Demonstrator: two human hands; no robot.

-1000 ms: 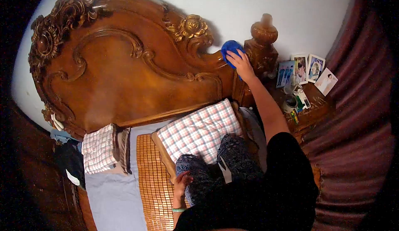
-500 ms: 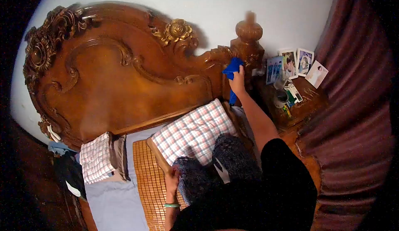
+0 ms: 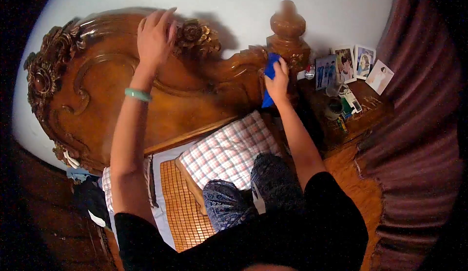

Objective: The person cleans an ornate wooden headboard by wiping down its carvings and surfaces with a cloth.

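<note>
My right hand (image 3: pixel 278 81) grips a blue cloth (image 3: pixel 271 67) against the right end of the carved wooden headboard (image 3: pixel 195 102), just below the post (image 3: pixel 287 27). Part of the cloth hangs below the fingers. Raised at the headboard's upper edge, my left hand (image 3: pixel 156 37) has its fingers apart and holds nothing. It is left of the gold carved flower (image 3: pixel 197 34), and a pale green bangle (image 3: pixel 138 94) circles that wrist. Whether the left fingertips touch the wood, I cannot tell.
A checkered pillow (image 3: pixel 229 149) lies by my knees, beside a bamboo mat (image 3: pixel 183 212). On the right, a wooden nightstand (image 3: pixel 360 120) bears several photos (image 3: pixel 380 77) and a glass (image 3: pixel 334 88). A dark red curtain (image 3: pixel 419 139) hangs at the far right.
My left hand has risen from beside my knee to the headboard's top edge. My right hand has stayed near the post, and the blue cloth is now bunched in its fingers.
</note>
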